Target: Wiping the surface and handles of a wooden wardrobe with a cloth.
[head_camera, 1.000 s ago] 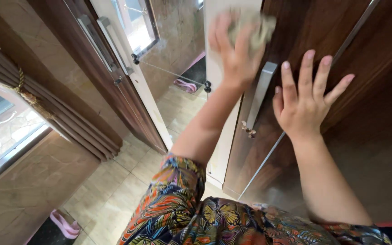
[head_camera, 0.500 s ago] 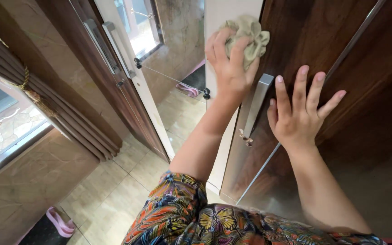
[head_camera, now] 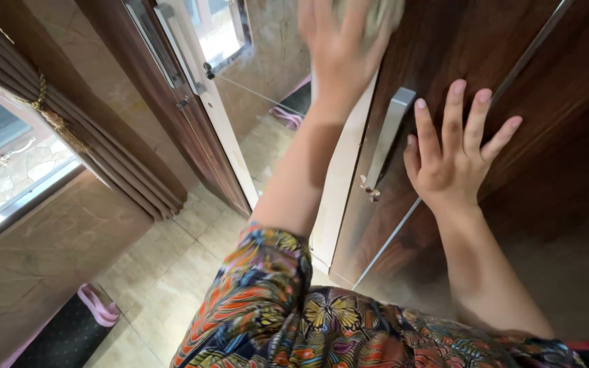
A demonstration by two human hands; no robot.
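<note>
My left hand (head_camera: 339,51) is raised against the upper part of a dark wooden door (head_camera: 485,48), gripping a crumpled beige cloth (head_camera: 376,10) that is mostly cut off by the top edge of the view. My right hand (head_camera: 448,157) lies flat on the same door with its fingers spread, just right of a long silver pull handle (head_camera: 384,146). A thin metal strip (head_camera: 533,51) runs diagonally across the door panel.
A mirrored panel (head_camera: 260,88) left of the door reflects a second door and its handles. Brown curtains (head_camera: 69,129) hang beside a window (head_camera: 8,163) at the left. Pink slippers (head_camera: 97,307) lie on a dark mat on the beige tiled floor (head_camera: 172,272).
My left hand has slid the cloth upward along the door, so the cloth is now almost out of view. My right hand stays pressed flat in about the same place.
</note>
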